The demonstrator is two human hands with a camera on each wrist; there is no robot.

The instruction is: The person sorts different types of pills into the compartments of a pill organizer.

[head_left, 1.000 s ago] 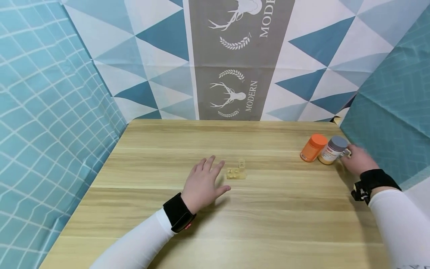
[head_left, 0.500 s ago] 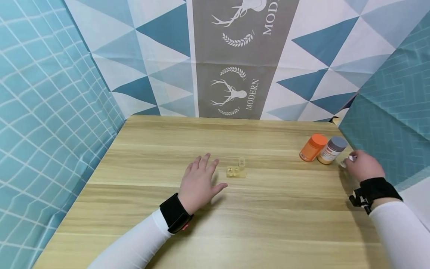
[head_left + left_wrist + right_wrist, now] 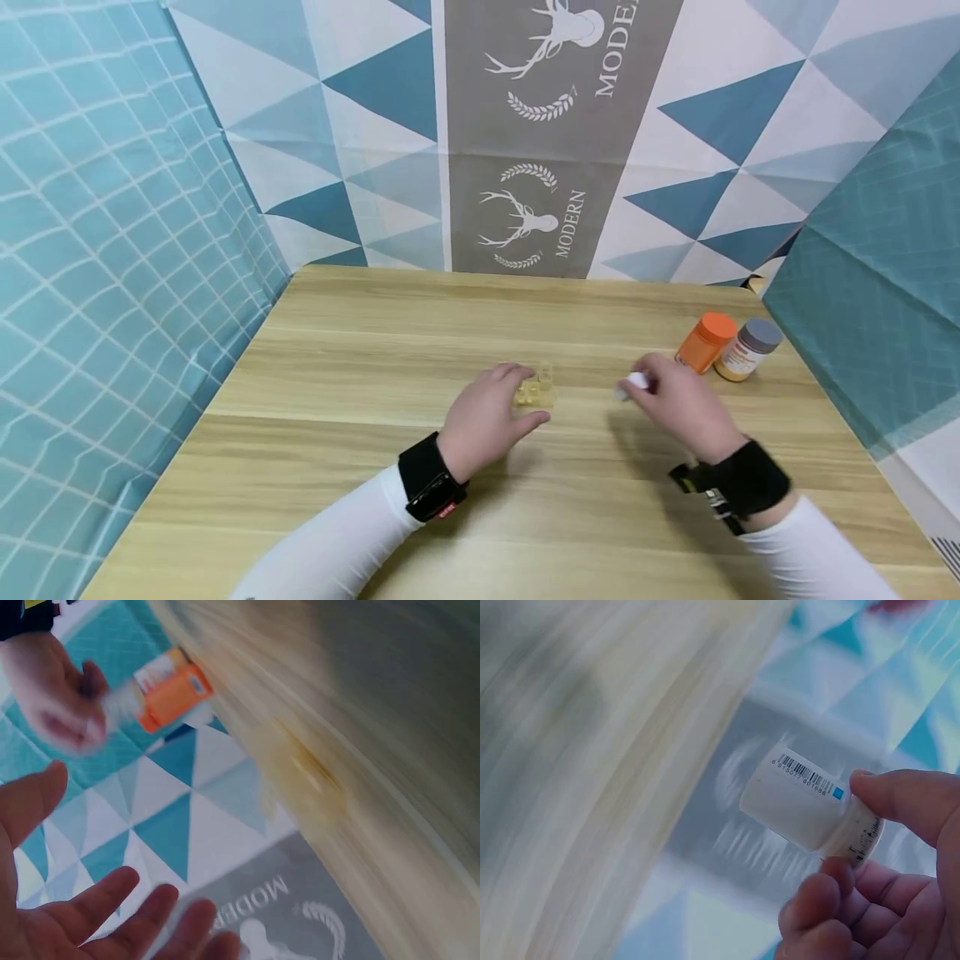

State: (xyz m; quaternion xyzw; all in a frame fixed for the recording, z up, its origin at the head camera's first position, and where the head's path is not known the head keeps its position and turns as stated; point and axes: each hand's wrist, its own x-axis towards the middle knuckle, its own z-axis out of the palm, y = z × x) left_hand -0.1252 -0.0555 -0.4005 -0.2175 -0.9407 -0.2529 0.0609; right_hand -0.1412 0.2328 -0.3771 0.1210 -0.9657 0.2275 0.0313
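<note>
In the right wrist view a small white bottle (image 3: 795, 796) with a barcode label is pinched by its cap end between the thumb and fingers of my right hand (image 3: 692, 410). It is off the table, tilted. My left hand (image 3: 487, 419) is at a clear yellowish plastic holder (image 3: 542, 396) with round recesses and a raised block. Its fingers are spread, with the thumb apart, and nothing is gripped. Part of the holder is hidden behind the left fingers, so I cannot tell whether they touch it.
An orange bottle (image 3: 703, 343) and a grey-capped bottle (image 3: 744, 354) stand side by side at the back right of the wooden table (image 3: 390, 325). Patterned cloth (image 3: 390, 158) hangs behind the table, and teal cloth (image 3: 847, 267) hangs on the right.
My right hand has carried the white bottle leftward from the table's right edge, past the two standing bottles. My left hand has shifted slightly right, nearer to the clear holder.
</note>
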